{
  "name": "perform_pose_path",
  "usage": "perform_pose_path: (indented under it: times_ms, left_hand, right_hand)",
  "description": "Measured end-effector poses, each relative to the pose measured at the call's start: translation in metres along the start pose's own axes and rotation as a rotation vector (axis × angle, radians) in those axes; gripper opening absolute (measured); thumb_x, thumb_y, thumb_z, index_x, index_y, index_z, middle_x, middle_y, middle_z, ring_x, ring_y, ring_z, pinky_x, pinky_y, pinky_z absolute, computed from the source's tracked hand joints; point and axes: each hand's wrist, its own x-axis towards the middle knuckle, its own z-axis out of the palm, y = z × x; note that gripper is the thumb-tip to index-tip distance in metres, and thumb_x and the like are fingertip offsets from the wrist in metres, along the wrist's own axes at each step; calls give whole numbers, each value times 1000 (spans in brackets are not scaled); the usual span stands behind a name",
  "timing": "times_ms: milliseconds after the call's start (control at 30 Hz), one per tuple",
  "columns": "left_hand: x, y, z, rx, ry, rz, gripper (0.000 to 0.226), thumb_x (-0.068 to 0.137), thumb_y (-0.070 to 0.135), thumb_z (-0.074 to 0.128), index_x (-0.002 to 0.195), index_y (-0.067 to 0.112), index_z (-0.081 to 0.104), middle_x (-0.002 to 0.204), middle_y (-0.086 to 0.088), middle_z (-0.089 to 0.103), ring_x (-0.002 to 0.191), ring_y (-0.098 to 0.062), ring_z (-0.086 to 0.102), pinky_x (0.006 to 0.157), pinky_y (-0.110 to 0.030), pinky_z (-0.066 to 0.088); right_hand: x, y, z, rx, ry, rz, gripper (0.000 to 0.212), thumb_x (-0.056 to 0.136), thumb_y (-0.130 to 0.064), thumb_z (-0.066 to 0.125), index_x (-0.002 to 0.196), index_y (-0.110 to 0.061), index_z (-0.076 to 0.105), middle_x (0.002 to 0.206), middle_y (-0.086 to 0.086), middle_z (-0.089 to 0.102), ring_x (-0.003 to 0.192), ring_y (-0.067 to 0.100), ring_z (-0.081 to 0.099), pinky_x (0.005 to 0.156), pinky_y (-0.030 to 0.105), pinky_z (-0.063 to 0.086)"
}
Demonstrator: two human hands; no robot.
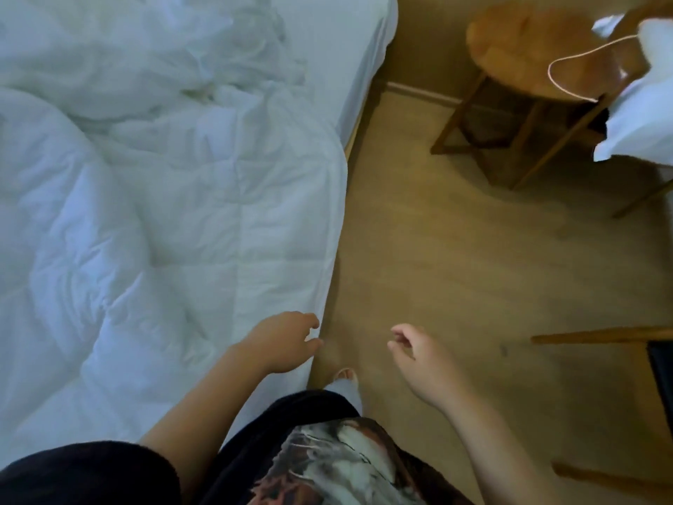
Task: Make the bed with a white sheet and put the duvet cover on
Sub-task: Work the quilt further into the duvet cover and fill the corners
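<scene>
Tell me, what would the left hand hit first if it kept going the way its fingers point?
Probably the duvet: the left hand points at its hanging edge and looks almost touching it. Depth is unclear, so it might just slip past.

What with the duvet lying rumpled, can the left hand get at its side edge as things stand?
Probably yes: the left hand is right beside the edge of the duvet, fingers loosely curled, holding nothing, with nothing between them.

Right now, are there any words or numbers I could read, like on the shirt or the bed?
None can be read. The shirt bears only a blurred picture, no letters; the duvet and the round wooden table show no writing.
</scene>
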Motion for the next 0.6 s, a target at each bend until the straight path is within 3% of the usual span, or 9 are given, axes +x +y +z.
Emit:
perform_pose_path:
  times_ms: [200, 300, 467, 600]
  left_hand:
    - [118, 65, -110, -86, 118, -34, 38, 96, 36, 45, 128, 16, 52, 123, -3, 59, 107, -21, 57, 92, -33, 46]
    - [179, 82, -158, -149, 162, -92, 41, 97, 38, 46, 133, 19, 48, 125, -2, 58, 110, -20, 56, 93, -31, 45]
    - [255, 86, -220, -305, 256, -296, 45, 97, 39, 44, 138, 21, 43, 135, -1, 53, 119, -19, 51, 99, -29, 39]
    - [296, 78, -262, -458, 316, -422, 45, 96, 40, 46, 136, 22, 45, 130, 2, 56, 116, -15, 53, 95, -25, 39]
  right_hand:
    - [141, -8, -106, -43, 33, -159, 33, 96, -33, 47, 126, -20, 54, 122, -6, 56, 106, 8, 53, 81, 24, 40]
    - [223, -16, -148, -67, -36, -254, 34, 96, -32, 46, 126, -18, 53, 122, -5, 55, 107, 9, 53, 85, 25, 42]
    - [353, -36, -223, -128, -156, -420, 30, 96, -30, 47, 122, -18, 56, 111, -7, 55, 96, 6, 50, 79, 22, 39]
    - [447, -74, -273, -211, -323, -510, 30, 96, -29, 46, 122, -18, 55, 110, -6, 53, 97, 7, 49, 81, 22, 39]
